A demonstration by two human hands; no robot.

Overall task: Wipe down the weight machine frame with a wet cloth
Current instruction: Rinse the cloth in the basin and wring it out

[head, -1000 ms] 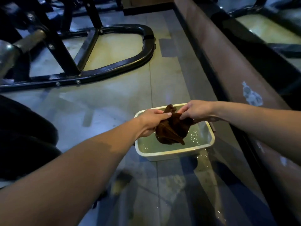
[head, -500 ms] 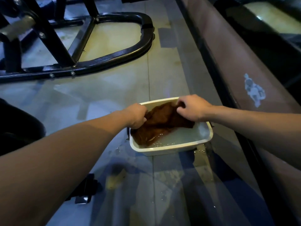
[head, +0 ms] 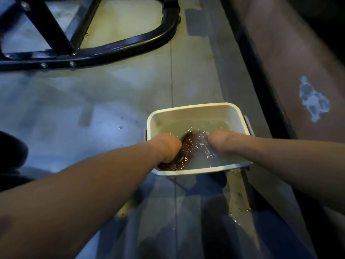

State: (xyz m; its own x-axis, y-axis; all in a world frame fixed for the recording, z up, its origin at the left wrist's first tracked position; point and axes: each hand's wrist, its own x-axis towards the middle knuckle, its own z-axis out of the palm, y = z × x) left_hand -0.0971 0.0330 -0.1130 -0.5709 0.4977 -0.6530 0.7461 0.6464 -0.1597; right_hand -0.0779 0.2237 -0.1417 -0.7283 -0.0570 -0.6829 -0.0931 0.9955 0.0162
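Frame [head: 104, 47] of the weight machine, one black tubular piece, lies on the floor [head: 93, 101] at the far left, its curved end toward the right, well apart from the tub [head: 188, 111]. One white rectangular tub sits on the wet floor, holding water. One brown cloth [head: 188, 146] lies sunk in it, stretched from the near left corner up toward the middle. Two hands reach in: the left hand [head: 166, 148] is curled over the cloth's near end, gripping it; the right hand [head: 222, 141] is on the far end, fingers underwater, so I cannot tell its grip.
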